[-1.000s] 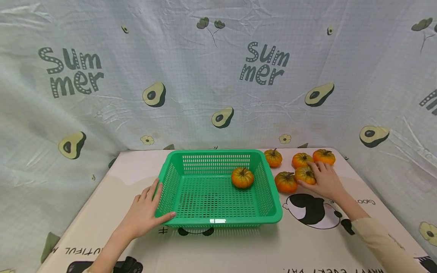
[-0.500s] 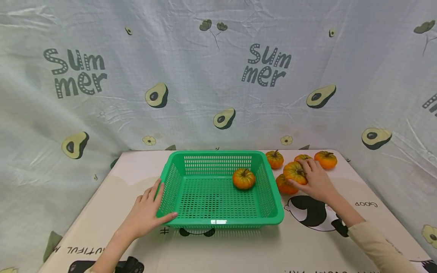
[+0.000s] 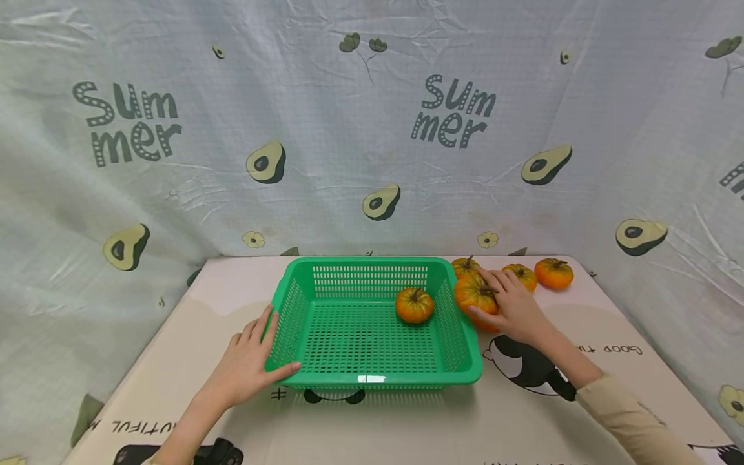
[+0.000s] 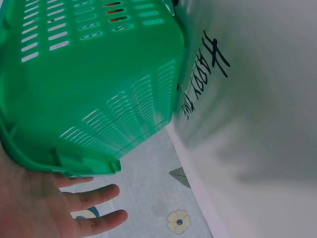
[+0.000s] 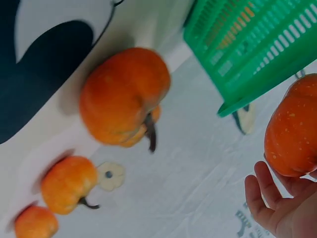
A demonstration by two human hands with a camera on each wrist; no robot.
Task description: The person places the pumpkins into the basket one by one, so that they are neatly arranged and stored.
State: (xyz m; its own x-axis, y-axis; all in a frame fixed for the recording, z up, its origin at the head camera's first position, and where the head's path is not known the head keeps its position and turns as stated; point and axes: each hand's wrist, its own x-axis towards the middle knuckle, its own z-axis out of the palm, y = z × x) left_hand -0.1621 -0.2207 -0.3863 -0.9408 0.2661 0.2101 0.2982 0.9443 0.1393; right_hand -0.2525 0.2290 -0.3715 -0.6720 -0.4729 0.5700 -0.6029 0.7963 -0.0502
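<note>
Head view: right hand (image 3: 519,315) grips a pumpkin (image 3: 473,294) by the basket (image 3: 418,378)'s right edge. Left hand (image 3: 241,369) has fingers apart.

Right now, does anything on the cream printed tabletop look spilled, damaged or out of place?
Nothing looks spilled or damaged. The rectangular green plastic basket sits upright, one ribbed orange pumpkin inside; the right hand holds a second orange pumpkin. Only the black lettering looks odd: it reads upside down in the head view.
</note>
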